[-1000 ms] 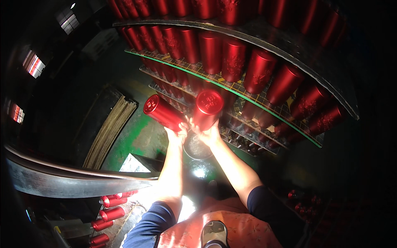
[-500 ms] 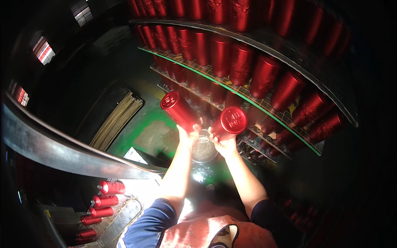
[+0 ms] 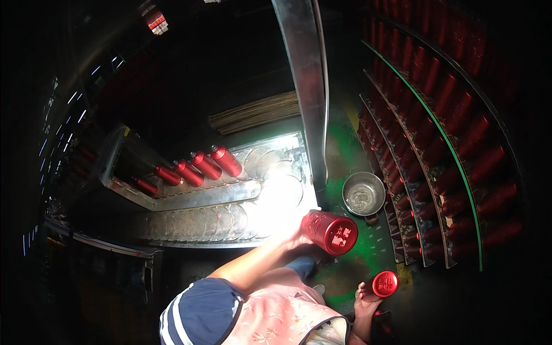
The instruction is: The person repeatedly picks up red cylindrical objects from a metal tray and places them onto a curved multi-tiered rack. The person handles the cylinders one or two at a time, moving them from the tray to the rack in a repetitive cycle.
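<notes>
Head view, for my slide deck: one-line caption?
Left hand and right hand each hold a red metal can beside a scalloped conveyor.

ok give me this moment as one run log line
left hand: holds red can by conveyor | right hand: holds second red can, low | steel bowl: on floor

red can end with pale round print, another lower right

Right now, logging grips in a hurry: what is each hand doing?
Left hand: closed on a red can.
Right hand: closed on another red can.
</notes>
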Motion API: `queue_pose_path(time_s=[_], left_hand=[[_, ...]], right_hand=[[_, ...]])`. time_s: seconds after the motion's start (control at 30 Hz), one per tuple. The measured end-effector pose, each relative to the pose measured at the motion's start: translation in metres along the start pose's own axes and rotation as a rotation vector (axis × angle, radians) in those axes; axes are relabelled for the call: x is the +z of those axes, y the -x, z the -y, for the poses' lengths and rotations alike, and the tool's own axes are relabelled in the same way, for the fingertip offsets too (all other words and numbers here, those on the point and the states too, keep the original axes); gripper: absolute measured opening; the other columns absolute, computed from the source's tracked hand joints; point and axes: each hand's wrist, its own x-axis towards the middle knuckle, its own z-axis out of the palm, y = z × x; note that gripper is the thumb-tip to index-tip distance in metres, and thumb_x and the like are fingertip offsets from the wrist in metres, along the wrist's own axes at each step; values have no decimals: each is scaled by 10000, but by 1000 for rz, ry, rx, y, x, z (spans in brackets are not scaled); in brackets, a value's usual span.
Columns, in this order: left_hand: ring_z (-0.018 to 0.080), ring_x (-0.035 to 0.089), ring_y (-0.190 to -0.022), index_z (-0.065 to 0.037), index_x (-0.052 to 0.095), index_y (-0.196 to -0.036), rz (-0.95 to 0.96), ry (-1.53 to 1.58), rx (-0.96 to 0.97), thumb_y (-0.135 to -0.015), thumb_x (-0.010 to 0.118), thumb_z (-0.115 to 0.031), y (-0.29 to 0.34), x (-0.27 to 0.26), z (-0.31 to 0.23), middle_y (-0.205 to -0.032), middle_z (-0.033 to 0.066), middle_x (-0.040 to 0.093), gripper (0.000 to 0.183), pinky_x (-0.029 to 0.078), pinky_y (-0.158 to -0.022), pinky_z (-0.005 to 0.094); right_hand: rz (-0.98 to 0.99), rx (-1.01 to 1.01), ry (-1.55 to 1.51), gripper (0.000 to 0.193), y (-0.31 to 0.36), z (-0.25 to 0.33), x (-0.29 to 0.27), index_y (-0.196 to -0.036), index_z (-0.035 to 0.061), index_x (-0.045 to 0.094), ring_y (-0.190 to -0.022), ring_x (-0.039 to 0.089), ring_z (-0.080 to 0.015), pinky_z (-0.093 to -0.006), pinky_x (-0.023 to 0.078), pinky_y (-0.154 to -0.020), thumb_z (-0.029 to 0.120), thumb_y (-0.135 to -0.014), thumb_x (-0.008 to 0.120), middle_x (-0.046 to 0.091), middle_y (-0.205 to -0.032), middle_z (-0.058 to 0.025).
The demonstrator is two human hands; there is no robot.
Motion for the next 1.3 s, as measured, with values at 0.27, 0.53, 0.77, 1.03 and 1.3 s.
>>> queue_pose_path(time_s=[0.27,0.53,0.77,1.03,1.3], left_hand=[[198,684,-955,-115,530,-1390,-581,-239,404,-960,555,-378,158,-98,-128,-1116,104,667,505,568,-734,336],[335,627,-1088,-286,613,-1335,-799,-1071,876,-784,755,-368,109,-212,-251,-1230,188,629,575,491,-965,402],[448,456,-1250,-386,635,-1278,-823,-1348,552,-718,808,-198,28,-311,-282,-1500,151,333,615,505,-984,469],[394,507,-1131,-364,662,-1247,-856,-1375,565,-777,773,-262,53,-366,-283,-1518,63,382,494,519,-929,420],[411,513,-1150,-369,665,-1240,-955,-1451,506,-729,787,-183,55,-363,-294,-1529,59,388,558,513,-954,443]], right_hand=[[-146,60,256,938,-48,-89,18,-1376,47,465,-1038,614,-414,-457,613,-821,726,-758,655,534,-1302,-224],[-137,-253,861,740,-189,-298,151,-1480,197,401,-1291,508,-278,-492,464,-1040,599,-891,600,504,-1429,-64],[545,-598,1880,542,-331,-407,228,-1451,127,465,-1215,535,-281,-426,430,-1036,256,-947,619,537,-1343,-110],[727,-986,2452,448,-465,-547,203,-1144,208,717,-1089,528,-357,-427,448,-950,124,-707,769,549,-1222,-138],[414,-756,2703,586,-500,-583,159,-1292,354,632,-1230,445,-447,-458,483,-1005,185,-745,754,325,-1507,-242]])
